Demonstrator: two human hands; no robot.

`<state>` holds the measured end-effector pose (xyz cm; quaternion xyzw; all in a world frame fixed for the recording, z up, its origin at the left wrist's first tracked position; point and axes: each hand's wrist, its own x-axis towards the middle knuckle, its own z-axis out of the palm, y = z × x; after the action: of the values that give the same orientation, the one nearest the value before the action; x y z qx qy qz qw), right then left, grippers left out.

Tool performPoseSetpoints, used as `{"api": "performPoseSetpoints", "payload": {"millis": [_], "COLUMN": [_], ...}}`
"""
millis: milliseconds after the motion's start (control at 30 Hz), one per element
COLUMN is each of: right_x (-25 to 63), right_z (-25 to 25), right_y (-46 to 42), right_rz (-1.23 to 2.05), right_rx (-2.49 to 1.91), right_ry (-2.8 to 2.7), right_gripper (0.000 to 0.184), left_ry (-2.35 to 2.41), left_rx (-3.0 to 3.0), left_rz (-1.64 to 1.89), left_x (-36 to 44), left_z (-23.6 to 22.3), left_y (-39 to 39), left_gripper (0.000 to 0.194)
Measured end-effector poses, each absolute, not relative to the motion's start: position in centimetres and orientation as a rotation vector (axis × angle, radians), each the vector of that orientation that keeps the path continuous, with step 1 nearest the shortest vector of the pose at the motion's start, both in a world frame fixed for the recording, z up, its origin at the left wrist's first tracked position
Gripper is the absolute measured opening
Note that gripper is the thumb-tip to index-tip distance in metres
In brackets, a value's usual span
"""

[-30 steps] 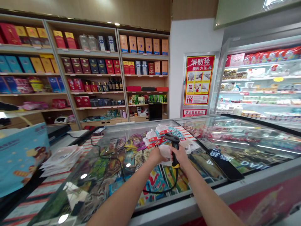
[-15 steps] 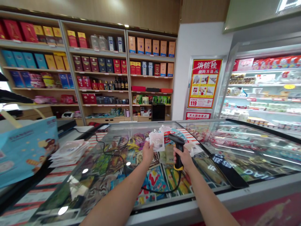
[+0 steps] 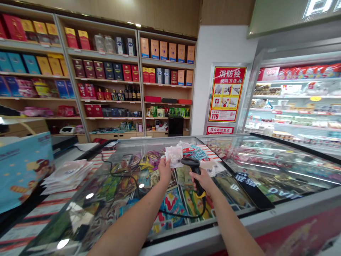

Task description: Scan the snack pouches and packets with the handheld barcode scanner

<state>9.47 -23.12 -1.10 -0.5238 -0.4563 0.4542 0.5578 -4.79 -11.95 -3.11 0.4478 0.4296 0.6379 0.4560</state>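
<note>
- Clear packet with white label: upper centre of frame, wider than tall, held up by the left hand, fingers pinched closed on its lower edge.
- Black barcode scanner: just right of packet, not touching, head angled toward it, handle gripped by the right hand, fingers wrapped closed.
- Below both: glass-topped chest freezer.

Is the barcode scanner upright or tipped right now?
Tipped: the black barcode scanner, gripped in the right hand, has its head leaning left toward the white packet held in the left hand.
</note>
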Motion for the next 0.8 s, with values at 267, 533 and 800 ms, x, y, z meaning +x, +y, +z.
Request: {"api": "performPoseSetpoints", "payload": {"millis": [267, 533, 800], "right_x": [9.45, 9.47, 9.45], "right_z": [-1.41, -1.04, -1.14], "right_y": [-23.18, -23.47, -23.48], "right_rz": [1.131, 1.137, 1.133], "right_rx": [-1.279, -1.254, -1.269], "right_ry": [-1.146, -1.131, -1.147], "right_gripper": [0.031, 0.033, 0.037], "left_ry": [1.060, 1.051, 1.071], "left_rx": [1.080, 1.088, 1.104], "left_rz": [1.577, 1.580, 1.544], "left_x": [-5.08, -4.97, -5.04], "left_z": [-3.53, -3.55, -3.55], "left_y": [-11.61, -11.73, -11.86], "left_gripper": [0.017, 0.017, 0.019]}}
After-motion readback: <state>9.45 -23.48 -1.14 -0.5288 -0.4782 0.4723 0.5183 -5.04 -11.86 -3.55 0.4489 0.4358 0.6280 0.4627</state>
